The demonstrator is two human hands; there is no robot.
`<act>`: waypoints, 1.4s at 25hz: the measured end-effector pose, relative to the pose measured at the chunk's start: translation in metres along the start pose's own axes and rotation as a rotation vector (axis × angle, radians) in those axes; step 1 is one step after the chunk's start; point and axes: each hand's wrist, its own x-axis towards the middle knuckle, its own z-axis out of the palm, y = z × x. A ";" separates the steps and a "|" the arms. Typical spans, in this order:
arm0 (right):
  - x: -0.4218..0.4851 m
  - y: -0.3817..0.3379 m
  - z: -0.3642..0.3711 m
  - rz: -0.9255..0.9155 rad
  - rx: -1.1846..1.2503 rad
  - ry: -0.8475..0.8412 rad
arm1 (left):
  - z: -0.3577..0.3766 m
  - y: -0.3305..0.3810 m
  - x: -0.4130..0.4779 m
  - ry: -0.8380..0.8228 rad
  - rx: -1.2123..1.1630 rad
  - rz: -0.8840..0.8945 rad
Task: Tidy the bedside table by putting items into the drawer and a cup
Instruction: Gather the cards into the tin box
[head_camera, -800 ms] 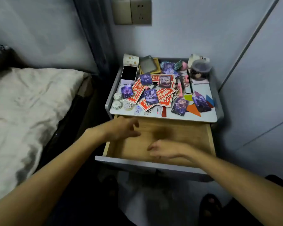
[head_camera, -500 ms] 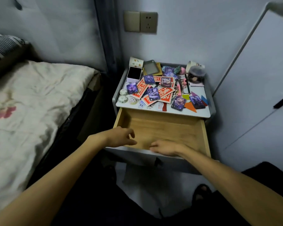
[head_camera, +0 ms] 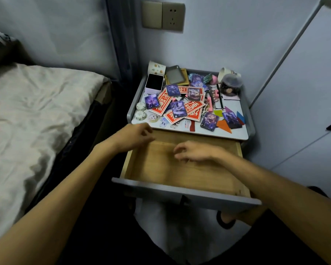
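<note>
Grey-fronted wooden drawer [head_camera: 160, 169] stands pulled out at frame centre. Left hand [head_camera: 136, 134] and right hand [head_camera: 193, 151] hover over it, fingers loosely curled, gripping nothing. Red and purple cards [head_camera: 163, 101] litter the white tabletop [head_camera: 235, 133] above.

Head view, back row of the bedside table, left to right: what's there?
White spotted paper cup → grey rectangular metal tin → purple picture cards → clear round plastic jar.
</note>
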 end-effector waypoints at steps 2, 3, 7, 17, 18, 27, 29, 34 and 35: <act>0.009 -0.011 -0.040 -0.066 -0.176 0.151 | -0.019 -0.005 0.021 0.178 -0.205 -0.008; 0.016 -0.016 -0.058 -0.090 -0.194 0.219 | -0.028 -0.008 0.031 0.249 -0.334 -0.023; 0.081 -0.038 -0.118 -0.182 -0.155 0.455 | -0.050 -0.023 0.081 0.415 -0.852 -0.142; 0.237 -0.043 -0.152 -0.226 -0.586 0.700 | -0.057 -0.055 0.138 0.457 -1.328 -0.322; 0.241 -0.041 -0.149 -0.226 -0.610 0.715 | -0.059 -0.055 0.140 0.455 -1.349 -0.326; 0.205 -0.056 -0.159 -0.295 -0.554 0.831 | -0.059 -0.052 0.148 0.464 -1.404 -0.354; 0.179 -0.067 -0.158 -0.392 -0.493 0.824 | -0.059 -0.050 0.147 0.427 -1.424 -0.359; 0.149 -0.087 -0.129 -0.646 -0.484 0.625 | -0.061 -0.040 0.145 0.388 -1.486 -0.343; 0.152 -0.086 -0.126 -0.656 -0.398 0.627 | -0.061 -0.040 0.144 0.431 -1.490 -0.355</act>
